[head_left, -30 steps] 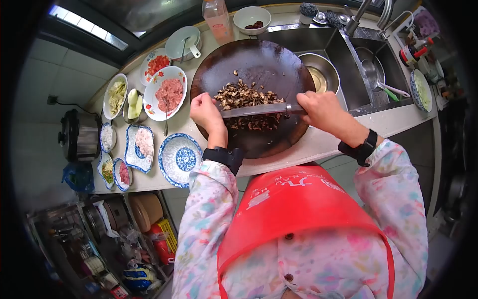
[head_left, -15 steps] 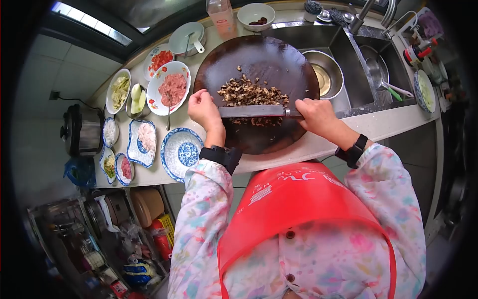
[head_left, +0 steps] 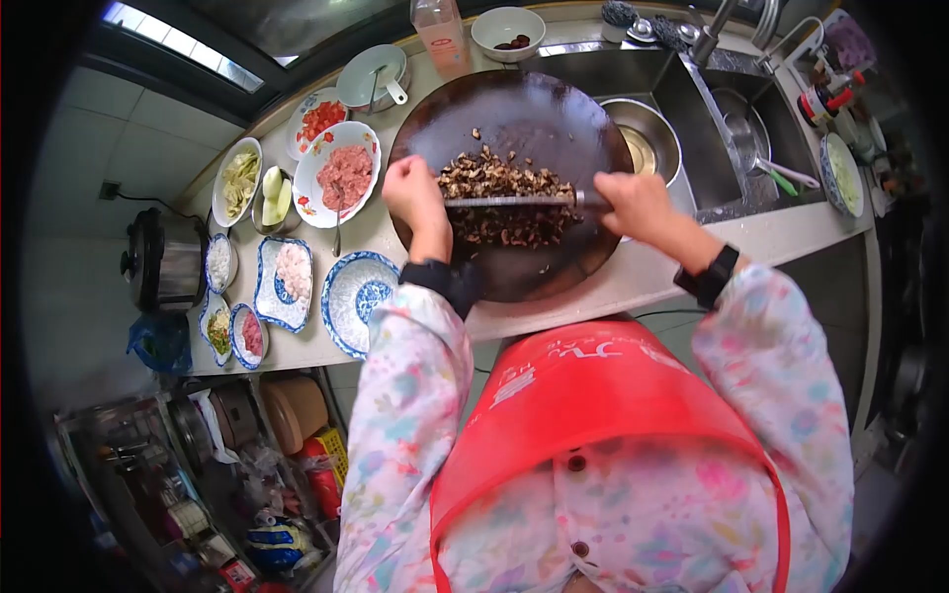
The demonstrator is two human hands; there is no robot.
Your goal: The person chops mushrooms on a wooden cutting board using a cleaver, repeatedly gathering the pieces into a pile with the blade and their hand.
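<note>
Cleaver (head_left: 514, 201) lies edge-down across crumbly brown mushrooms (head_left: 504, 193) on the round dark board (head_left: 524, 277); right hand (head_left: 638, 203) grips its handle, left hand (head_left: 415, 193) apparently pinches the tip.

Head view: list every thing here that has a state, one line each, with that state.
Round dark wooden chopping board: flat on the counter, covered with chopped bits.
Brown chopped mushrooms: minced, in one pile.
Steel cleaver: edge-down across the pile.
Left hand: pressing on the blade's tip end.
Right hand: closed round the handle.
Blue patterned plate: empty.
Steel bowl: in the sink.
</note>
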